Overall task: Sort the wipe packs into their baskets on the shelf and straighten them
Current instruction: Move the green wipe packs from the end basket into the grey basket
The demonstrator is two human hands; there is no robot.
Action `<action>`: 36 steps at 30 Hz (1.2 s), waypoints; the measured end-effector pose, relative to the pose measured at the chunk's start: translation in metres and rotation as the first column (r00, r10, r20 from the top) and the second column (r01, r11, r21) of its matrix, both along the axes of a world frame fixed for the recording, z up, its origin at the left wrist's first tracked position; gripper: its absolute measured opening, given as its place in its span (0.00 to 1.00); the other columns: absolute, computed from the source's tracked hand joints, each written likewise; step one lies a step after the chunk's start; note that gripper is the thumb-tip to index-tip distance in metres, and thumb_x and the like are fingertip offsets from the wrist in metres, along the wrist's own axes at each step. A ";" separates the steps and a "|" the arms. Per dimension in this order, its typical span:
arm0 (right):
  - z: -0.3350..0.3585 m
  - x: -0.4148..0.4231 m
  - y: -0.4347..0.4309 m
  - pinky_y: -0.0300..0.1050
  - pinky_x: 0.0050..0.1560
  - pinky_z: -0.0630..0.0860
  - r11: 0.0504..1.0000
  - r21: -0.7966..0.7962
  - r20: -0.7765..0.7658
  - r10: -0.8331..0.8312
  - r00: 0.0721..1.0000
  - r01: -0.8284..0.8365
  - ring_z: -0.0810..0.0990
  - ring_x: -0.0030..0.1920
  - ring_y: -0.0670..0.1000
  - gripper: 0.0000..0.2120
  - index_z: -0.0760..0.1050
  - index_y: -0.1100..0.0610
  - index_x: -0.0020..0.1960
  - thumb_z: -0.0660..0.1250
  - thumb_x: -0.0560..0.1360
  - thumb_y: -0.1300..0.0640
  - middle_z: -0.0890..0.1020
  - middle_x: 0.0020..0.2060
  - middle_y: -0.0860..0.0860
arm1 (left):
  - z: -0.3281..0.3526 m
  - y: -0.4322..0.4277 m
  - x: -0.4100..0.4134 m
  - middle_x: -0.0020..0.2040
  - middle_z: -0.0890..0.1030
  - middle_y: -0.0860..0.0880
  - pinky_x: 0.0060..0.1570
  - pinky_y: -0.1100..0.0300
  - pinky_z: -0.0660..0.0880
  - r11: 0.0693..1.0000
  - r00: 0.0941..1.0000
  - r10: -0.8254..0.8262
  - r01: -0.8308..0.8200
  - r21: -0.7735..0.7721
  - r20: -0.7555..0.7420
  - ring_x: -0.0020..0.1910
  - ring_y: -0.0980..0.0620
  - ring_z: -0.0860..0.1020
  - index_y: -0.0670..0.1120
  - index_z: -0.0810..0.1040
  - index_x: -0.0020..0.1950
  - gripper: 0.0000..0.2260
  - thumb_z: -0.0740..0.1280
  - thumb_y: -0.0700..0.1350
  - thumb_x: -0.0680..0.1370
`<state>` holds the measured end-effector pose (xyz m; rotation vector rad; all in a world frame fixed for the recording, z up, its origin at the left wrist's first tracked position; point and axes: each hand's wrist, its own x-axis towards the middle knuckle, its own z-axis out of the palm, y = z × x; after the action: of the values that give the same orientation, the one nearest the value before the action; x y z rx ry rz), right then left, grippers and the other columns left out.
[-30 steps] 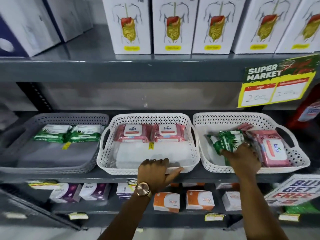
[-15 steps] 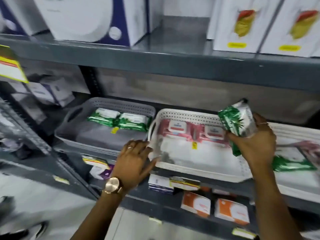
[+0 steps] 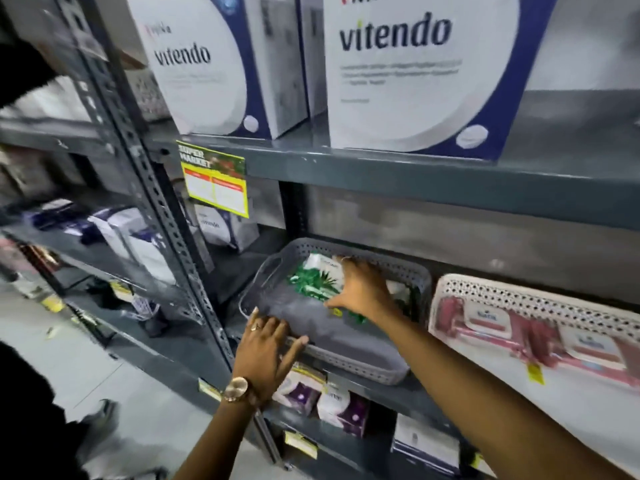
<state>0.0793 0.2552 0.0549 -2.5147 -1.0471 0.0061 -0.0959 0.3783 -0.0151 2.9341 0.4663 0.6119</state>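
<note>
A grey basket (image 3: 363, 365) stands on the middle shelf with green-and-white wipe packs (image 3: 315, 280) at its back. My right hand (image 3: 363, 289) reaches into it and lies over a green pack, thumb at the pack's front edge, covering the packs to the right. My left hand (image 3: 265, 348) rests flat on the basket's front left rim, fingers spread. To the right, a white basket (image 3: 519, 296) holds two pink wipe packs (image 3: 485, 323) side by side.
Large white "vitendo" boxes (image 3: 415, 64) fill the shelf above. A yellow price sign (image 3: 214, 181) hangs from that shelf's edge beside the perforated steel post (image 3: 156, 188). Small purple-and-white boxes (image 3: 311, 396) sit on the shelf below. A person in dark clothes (image 3: 20, 393) stands at far left.
My right hand lifted a green pack out of the rightmost white basket and carried it left into the grey basket. My left hand slid from the white basket's rim to the grey one's. The view swung left.
</note>
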 end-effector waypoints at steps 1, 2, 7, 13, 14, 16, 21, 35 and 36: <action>-0.004 0.001 0.016 0.56 0.64 0.73 0.999 -0.036 0.017 0.024 1.000 -0.023 0.75 0.63 0.61 0.45 0.65 0.53 0.71 0.79 0.58 0.44 0.77 0.65 0.58 | -0.003 0.002 0.000 0.43 0.80 0.46 0.71 0.50 0.57 1.000 1.000 -0.003 0.003 -0.002 0.006 0.48 0.43 0.76 0.47 0.76 0.45 0.23 0.50 0.62 0.78; -0.009 0.001 0.027 0.58 0.65 0.71 0.996 -0.076 0.028 0.052 0.998 -0.050 0.74 0.64 0.61 0.46 0.63 0.53 0.71 0.79 0.59 0.43 0.75 0.66 0.58 | -0.006 0.002 0.000 0.44 0.80 0.47 0.72 0.49 0.57 1.000 1.000 -0.004 0.004 -0.007 0.020 0.49 0.44 0.76 0.47 0.76 0.45 0.22 0.51 0.62 0.79; -0.030 0.002 0.056 0.60 0.73 0.59 0.987 -0.106 -0.044 0.113 0.993 -0.117 0.62 0.74 0.58 0.50 0.52 0.48 0.76 0.78 0.63 0.45 0.62 0.76 0.53 | -0.007 -0.007 0.002 0.45 0.79 0.45 0.72 0.47 0.56 0.998 0.997 0.035 -0.032 -0.054 0.064 0.51 0.42 0.76 0.45 0.76 0.46 0.22 0.51 0.60 0.79; -0.031 0.019 0.009 0.53 0.68 0.68 0.974 0.225 -0.119 -0.004 0.993 0.031 0.69 0.69 0.60 0.37 0.63 0.55 0.73 0.73 0.69 0.45 0.72 0.69 0.58 | -0.002 -0.057 0.016 0.51 0.81 0.44 0.71 0.42 0.57 0.985 0.983 -0.175 0.174 -0.019 -0.052 0.60 0.42 0.75 0.45 0.78 0.50 0.23 0.54 0.62 0.78; -0.029 0.022 -0.006 0.53 0.67 0.69 0.958 0.280 -0.127 -0.026 0.992 0.061 0.70 0.68 0.60 0.34 0.66 0.56 0.71 0.73 0.69 0.48 0.74 0.67 0.58 | 0.000 -0.070 0.021 0.50 0.81 0.44 0.70 0.43 0.58 0.976 0.975 -0.219 0.218 -0.009 -0.046 0.59 0.42 0.76 0.45 0.78 0.48 0.22 0.55 0.61 0.78; -0.024 0.031 -0.045 0.52 0.66 0.70 0.927 0.347 -0.150 -0.099 0.984 0.146 0.74 0.65 0.59 0.29 0.71 0.58 0.67 0.74 0.69 0.51 0.78 0.63 0.58 | 0.005 -0.103 0.035 0.52 0.81 0.45 0.70 0.43 0.59 0.954 0.953 -0.300 0.300 -0.017 -0.038 0.59 0.43 0.76 0.45 0.77 0.53 0.22 0.55 0.62 0.78; -0.013 0.045 -0.177 0.50 0.59 0.76 0.792 0.497 -0.166 -0.313 0.935 0.354 0.80 0.57 0.57 0.20 0.77 0.57 0.59 0.74 0.69 0.56 0.84 0.55 0.55 | 0.017 -0.193 0.071 0.59 0.78 0.45 0.69 0.41 0.62 0.862 0.862 -0.506 0.506 -0.026 -0.012 0.62 0.44 0.73 0.46 0.72 0.63 0.25 0.54 0.62 0.78; -0.012 0.046 -0.484 0.45 0.67 0.67 0.783 0.199 -0.326 -0.515 0.793 0.590 0.73 0.66 0.58 0.27 0.71 0.60 0.67 0.74 0.69 0.62 0.74 0.65 0.60 | 0.004 -0.381 0.102 0.50 0.82 0.51 0.39 0.56 0.74 0.780 0.775 -0.607 0.624 0.055 -0.175 0.47 0.47 0.80 0.54 0.72 0.58 0.24 0.46 0.66 0.76; -0.009 0.052 -0.493 0.44 0.68 0.65 0.822 0.197 -0.307 -0.466 0.830 0.535 0.71 0.67 0.58 0.25 0.71 0.61 0.68 0.71 0.71 0.64 0.74 0.66 0.60 | 0.004 -0.382 0.103 0.48 0.83 0.51 0.37 0.57 0.73 0.795 0.792 -0.589 0.604 0.062 -0.162 0.44 0.48 0.81 0.54 0.73 0.56 0.23 0.48 0.66 0.76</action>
<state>0.1315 -0.2381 0.0460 -2.3756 -0.2355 0.0170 0.0070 -0.0036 -0.0108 2.9751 -0.5094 0.3560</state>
